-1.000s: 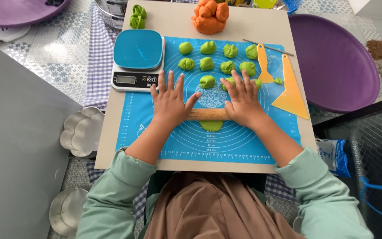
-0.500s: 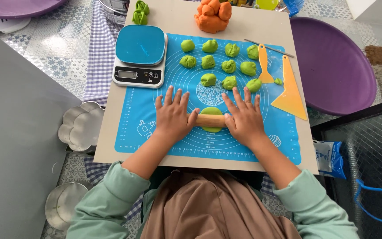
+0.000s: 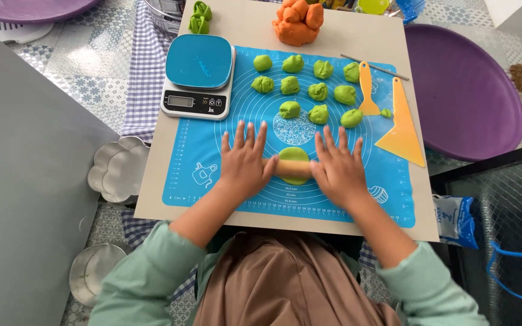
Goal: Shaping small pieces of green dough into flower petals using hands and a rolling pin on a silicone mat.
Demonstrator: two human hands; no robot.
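Left hand (image 3: 246, 162) and right hand (image 3: 338, 168) flat, fingers spread, palms pressed down on the two ends of a wooden rolling pin (image 3: 293, 167), gripping nothing. Rolling pin lying crosswise over a flattened green dough disc (image 3: 294, 154) near the middle of the blue silicone baking mat (image 3: 212, 151), inside its printed circles. Beyond the hands, a cluster of green dough balls (image 3: 317, 91) in rows on the mat. To their right, a small yellow spatula (image 3: 367, 90) and a yellow dough scraper (image 3: 403, 127), side by side. Blue-topped kitchen scale (image 3: 199, 75) at the mat's far left corner. Orange dough lump (image 3: 296, 23) on the bare board (image 3: 243, 24) past the mat. Purple tray (image 3: 466, 90) off to the right.
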